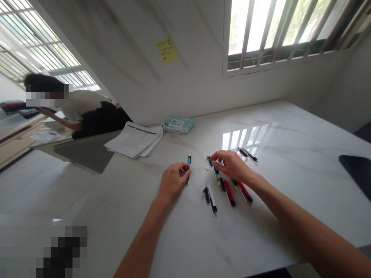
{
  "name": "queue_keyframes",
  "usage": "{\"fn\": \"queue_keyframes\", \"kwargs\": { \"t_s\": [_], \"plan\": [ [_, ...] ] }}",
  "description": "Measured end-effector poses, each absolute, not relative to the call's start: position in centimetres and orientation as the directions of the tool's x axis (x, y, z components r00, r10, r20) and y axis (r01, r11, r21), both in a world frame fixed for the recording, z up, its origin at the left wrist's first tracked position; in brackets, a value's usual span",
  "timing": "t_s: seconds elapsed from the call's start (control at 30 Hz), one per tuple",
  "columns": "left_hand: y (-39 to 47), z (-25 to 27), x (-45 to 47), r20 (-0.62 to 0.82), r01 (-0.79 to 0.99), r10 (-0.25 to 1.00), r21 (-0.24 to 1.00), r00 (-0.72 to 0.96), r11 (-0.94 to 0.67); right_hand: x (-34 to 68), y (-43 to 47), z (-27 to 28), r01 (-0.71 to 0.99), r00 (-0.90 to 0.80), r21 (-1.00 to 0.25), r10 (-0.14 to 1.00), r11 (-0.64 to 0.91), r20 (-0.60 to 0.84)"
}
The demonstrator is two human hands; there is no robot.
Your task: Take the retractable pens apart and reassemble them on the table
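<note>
My left hand [173,178] pinches a slim blue pen [189,160] with black ends between thumb and fingertips, close to the tabletop. To its right, my right hand [230,164] has its fingers curled together over a group of pen parts, by a blue barrel piece [216,169]; what its fingertips hold is hidden. Nearer to me lie a red-and-black pen barrel [230,192], a second red barrel [245,192] partly under my right wrist, and a white barrel [211,197] beside a black grip piece [206,194]. Black and white pen parts [247,154] lie beyond my right hand.
A wipes packet [178,125] and a stack of printed sheets [135,139] lie at the back of the marble-patterned table [185,247]. A dark phone-like slab [356,173] is at the right. A yellow note [167,50] sticks to the wall. Another person [84,104] leans over a surface at the left.
</note>
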State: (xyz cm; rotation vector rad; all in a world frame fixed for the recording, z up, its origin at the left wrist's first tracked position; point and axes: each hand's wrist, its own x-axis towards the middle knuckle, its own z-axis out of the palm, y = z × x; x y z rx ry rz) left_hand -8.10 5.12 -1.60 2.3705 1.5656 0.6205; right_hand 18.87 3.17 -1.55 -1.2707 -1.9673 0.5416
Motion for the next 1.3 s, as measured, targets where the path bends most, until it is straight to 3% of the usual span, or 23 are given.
{"fn": "queue_keyframes", "kwargs": {
  "t_s": [0.33,0.53,0.77,1.03,1.2,1.3],
  "plan": [
    [5.3,-1.6,-9.3,0.274,0.878,0.918,0.306,0.288,-0.367,19.1,3.3,-1.8,0.615,-0.246,-0.681,0.917,0.397,0.313],
    [5.3,-1.4,-9.2,0.284,0.857,0.917,0.357,0.280,-0.372,19.2,3.3,-1.8,0.618,-0.221,-0.679,0.917,0.395,0.333],
    [4.7,-0.8,-8.7,0.139,0.891,0.955,0.346,0.261,-0.293,19.2,3.5,-2.4,0.623,-0.198,-0.675,0.915,0.395,0.352],
    [4.7,-0.8,-8.6,0.082,0.897,0.982,0.398,0.171,-0.190,18.6,4.2,-2.5,0.592,-0.196,-0.721,0.932,0.361,0.306],
    [4.7,-1.1,-8.7,0.107,0.884,0.981,0.426,0.160,-0.190,17.9,6.5,-0.1,0.681,-0.269,-0.621,0.922,0.387,0.280],
    [4.7,-1.3,-8.9,0.132,0.871,0.978,0.448,0.159,-0.202,18.0,7.8,1.6,0.742,-0.383,-0.535,0.911,0.403,0.154]
  ]
}}
